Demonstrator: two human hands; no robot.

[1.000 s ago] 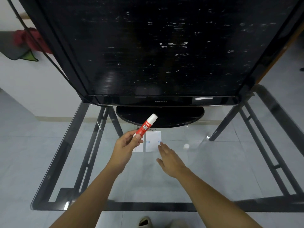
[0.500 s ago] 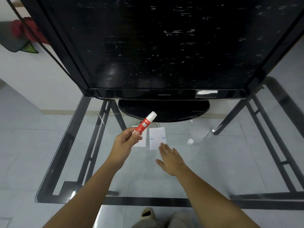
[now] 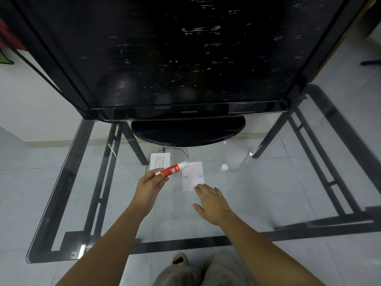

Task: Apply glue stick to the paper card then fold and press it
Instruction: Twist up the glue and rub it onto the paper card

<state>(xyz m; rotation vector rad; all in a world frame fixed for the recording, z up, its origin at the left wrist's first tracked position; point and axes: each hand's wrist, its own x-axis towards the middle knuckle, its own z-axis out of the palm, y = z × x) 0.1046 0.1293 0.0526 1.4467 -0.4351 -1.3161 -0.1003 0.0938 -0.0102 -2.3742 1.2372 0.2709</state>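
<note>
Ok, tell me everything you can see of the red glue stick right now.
The red glue stick is a slim, plastic-looking tube with white lettering and a white end. The left hand pinches its lower end, holding it tilted, with the white end over the left edge of the white paper card. Whether it touches the card cannot be told.

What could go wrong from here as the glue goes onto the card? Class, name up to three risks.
1. The right hand touches the card only at its near corner, so on the smooth glass table it may swivel under the glue stick.
2. The other paper lies close beside the card; stray glue could catch it.
3. The small white cap sits loose on the glass and might get knocked or roll off.
</note>
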